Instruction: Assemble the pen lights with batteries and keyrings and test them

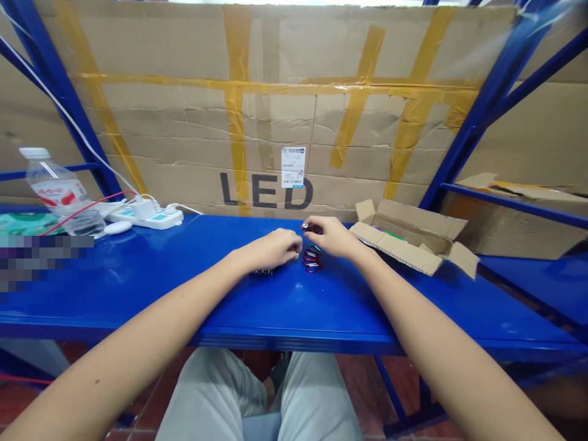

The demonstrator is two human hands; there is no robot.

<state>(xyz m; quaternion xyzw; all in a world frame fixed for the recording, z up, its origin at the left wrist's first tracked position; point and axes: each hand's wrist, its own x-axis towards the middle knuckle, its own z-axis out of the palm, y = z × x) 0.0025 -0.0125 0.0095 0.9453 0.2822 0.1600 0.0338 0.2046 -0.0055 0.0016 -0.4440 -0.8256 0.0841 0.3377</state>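
Over the middle of the blue table, my left hand (279, 250) is closed with thumb and fingers pinched together; what they hold, if anything, is too small to make out. Some small silvery metal pieces (263, 272) lie partly hidden under that hand. Just to the right, my right hand (334, 236) curls its fingers round a small dark red and silver piece (305, 227), which looks like a carabiner. Between my forearms, a short row of carabiners (313, 262), red with a green one at the far end, lies on the tabletop near both hands.
An open cardboard box (404, 252) stands right of my right hand. At the left are a plastic bottle (62, 190), a white power strip (156, 217) with cables, and a white oval object (118, 228). A large taped carton (193, 135) closes off the back of the blue table (184, 269).
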